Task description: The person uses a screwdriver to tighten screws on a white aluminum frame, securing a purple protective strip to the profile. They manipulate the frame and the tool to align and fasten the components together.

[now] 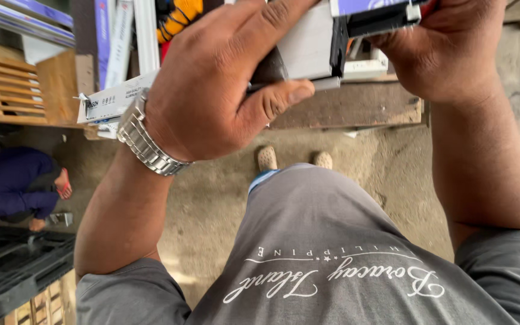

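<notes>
Above the dirt floor (212,198), the left hand (212,90) curled tight around a white profile piece (308,51), thumb pressed beneath, while the right hand (446,48) clamped its far end.

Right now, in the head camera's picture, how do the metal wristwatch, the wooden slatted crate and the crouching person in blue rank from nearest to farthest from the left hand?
1. The metal wristwatch: on the wrist directly below the left hand, touching it.
2. The wooden slatted crate: far left in the picture, level with the hand.
3. The crouching person in blue: lower left, on the ground, slightly farther off in the picture than the crate.
</notes>
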